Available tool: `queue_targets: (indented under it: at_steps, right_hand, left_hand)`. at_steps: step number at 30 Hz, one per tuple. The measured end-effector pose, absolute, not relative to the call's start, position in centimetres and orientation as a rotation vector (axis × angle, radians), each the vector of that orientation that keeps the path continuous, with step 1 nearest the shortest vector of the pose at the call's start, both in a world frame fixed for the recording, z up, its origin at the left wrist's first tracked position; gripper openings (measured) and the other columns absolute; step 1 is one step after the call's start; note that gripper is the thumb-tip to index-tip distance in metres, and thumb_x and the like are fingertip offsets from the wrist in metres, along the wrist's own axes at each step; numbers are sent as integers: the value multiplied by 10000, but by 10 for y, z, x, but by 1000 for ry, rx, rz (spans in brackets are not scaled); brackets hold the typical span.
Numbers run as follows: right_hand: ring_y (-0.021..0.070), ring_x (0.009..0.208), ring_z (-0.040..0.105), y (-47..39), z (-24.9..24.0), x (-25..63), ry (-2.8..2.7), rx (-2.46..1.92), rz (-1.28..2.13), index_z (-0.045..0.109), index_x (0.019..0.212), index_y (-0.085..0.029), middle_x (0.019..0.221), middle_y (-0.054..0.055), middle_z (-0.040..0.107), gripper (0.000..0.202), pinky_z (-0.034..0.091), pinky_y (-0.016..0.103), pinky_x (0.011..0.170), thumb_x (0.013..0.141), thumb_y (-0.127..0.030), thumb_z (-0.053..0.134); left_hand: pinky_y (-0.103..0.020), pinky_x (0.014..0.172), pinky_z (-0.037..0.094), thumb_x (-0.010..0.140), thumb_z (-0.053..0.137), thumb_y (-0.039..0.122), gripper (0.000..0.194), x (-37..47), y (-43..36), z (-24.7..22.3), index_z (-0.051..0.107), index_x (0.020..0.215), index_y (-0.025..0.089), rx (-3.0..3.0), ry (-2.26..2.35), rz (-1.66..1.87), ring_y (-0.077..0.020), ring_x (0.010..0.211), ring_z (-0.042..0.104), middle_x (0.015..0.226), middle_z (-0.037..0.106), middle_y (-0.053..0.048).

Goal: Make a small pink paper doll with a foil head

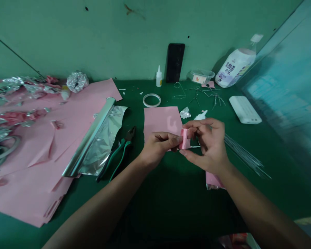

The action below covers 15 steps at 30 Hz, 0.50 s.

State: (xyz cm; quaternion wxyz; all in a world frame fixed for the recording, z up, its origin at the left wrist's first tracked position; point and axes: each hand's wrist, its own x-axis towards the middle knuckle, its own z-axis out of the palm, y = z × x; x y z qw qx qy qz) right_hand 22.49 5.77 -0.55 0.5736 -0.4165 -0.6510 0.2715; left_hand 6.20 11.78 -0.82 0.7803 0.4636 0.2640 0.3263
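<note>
Between my two hands is a small folded strip of pink paper [184, 139], held up over the middle of the green table. My left hand [159, 145] pinches its left side between thumb and fingers. My right hand [209, 143] grips it by the top and bottom, fingertips above and thumb below. Behind them a square pink sheet [160, 119] lies flat, its lower right partly hidden by my hands. A crumpled piece of foil [185, 112] and a white nozzle-shaped piece [200, 115] sit just beyond my right hand.
Left of my hands are pliers [124, 145], a foil roll [93, 135] and large pink sheets [28, 204]. At the back stand a glue bottle [159, 77], a phone [175, 63] and a large bottle [235, 65]. Thin wires [246, 155] lie right, near a white box-shaped device [245, 109].
</note>
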Motion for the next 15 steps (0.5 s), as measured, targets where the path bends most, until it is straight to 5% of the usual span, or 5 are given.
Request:
queue_targets:
  at_steps: [15]
  right_hand:
    - [213,854,577,57,-5,226,-1553,-1029,570,344,1212,-326,1164,67,606,713,463,422,730,673,-125,765]
  left_hand:
    - [-251,589,404,729,803,367,276,63,116,-11,687,632,137,993,594,734,-87,570,509,609,601,-2]
